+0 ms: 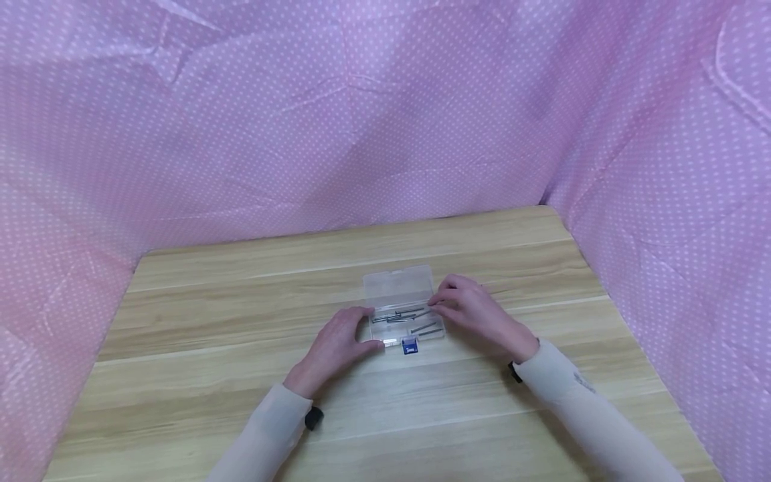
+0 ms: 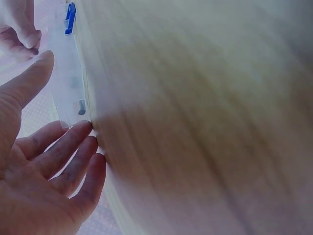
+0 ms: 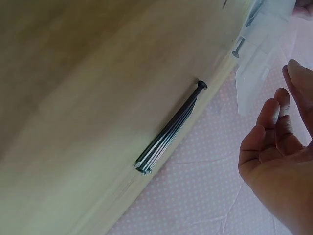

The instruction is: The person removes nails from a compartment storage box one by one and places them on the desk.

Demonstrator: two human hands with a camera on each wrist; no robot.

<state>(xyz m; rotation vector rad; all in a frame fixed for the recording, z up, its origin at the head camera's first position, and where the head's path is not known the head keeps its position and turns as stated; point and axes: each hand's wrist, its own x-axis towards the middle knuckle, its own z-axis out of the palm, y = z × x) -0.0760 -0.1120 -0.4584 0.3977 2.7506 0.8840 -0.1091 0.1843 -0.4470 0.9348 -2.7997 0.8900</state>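
Observation:
A clear plastic box (image 1: 394,332) lies on the wooden table with its lid (image 1: 397,284) folded back. Several metal nails (image 1: 397,317) lie inside it. A blue latch (image 1: 410,346) sits on the near side. My left hand (image 1: 337,338) holds the box at its left end, thumb at the near corner and fingers at the far one. Over the right end of the box is my right hand (image 1: 470,308), thumb and index fingertips close together beside a slanted nail (image 1: 423,314); I cannot tell whether they pinch it. The other fingers of that hand are curled.
In the right wrist view a bundle of nails (image 3: 168,129) lies on the table (image 3: 73,112), beside the right hand. Pink dotted cloth (image 1: 337,120) hangs behind and at the sides of the table.

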